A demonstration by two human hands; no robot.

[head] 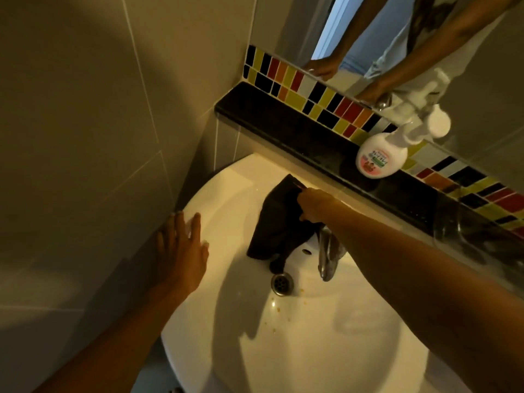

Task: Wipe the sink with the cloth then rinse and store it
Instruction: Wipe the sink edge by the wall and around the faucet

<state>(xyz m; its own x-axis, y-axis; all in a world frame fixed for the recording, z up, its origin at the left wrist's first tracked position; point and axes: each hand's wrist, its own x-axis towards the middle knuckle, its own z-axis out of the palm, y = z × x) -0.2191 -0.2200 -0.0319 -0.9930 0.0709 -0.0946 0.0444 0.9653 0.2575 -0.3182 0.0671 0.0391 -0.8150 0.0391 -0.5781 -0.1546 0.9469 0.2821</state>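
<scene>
A white round sink (pixel 312 350) fills the lower middle of the head view. A dark cloth (pixel 276 222) lies draped over the sink's back rim, left of the chrome tap (pixel 329 256), and hangs down into the basin toward the drain (pixel 282 283). My right hand (pixel 314 205) grips the cloth's upper edge near the rim. My left hand (pixel 181 248) rests flat, fingers spread, on the sink's left rim by the wall. Small orange specks dot the basin near the drain.
A black ledge (pixel 297 131) runs behind the sink, with a white pump soap bottle (pixel 377 157) standing on it. Above it are coloured mosaic tiles (pixel 289 78) and a mirror (pixel 425 38). A tiled wall (pixel 85 123) closes the left side.
</scene>
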